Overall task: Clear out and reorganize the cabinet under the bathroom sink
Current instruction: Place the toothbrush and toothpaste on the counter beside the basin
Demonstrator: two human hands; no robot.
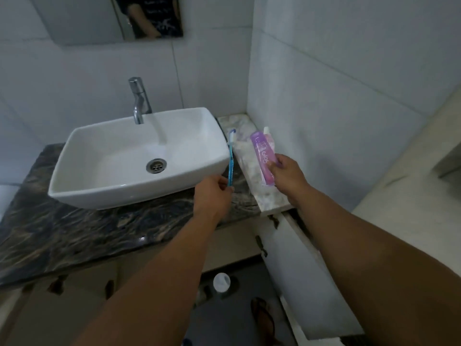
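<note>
Here my left hand (213, 189) pinches the blue toothbrush (56, 159) upright and my right hand (287, 174) grips the purple tube (264, 156) (cap up), both lifted over the desk (74, 233), probably for sorting.

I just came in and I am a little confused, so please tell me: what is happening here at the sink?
A person stands at the white sink. The left hand pinches a blue toothbrush by its handle, bristles up. The right hand grips a purple tube over the pale marble ledge. Below, a white cabinet door stands open.
</note>
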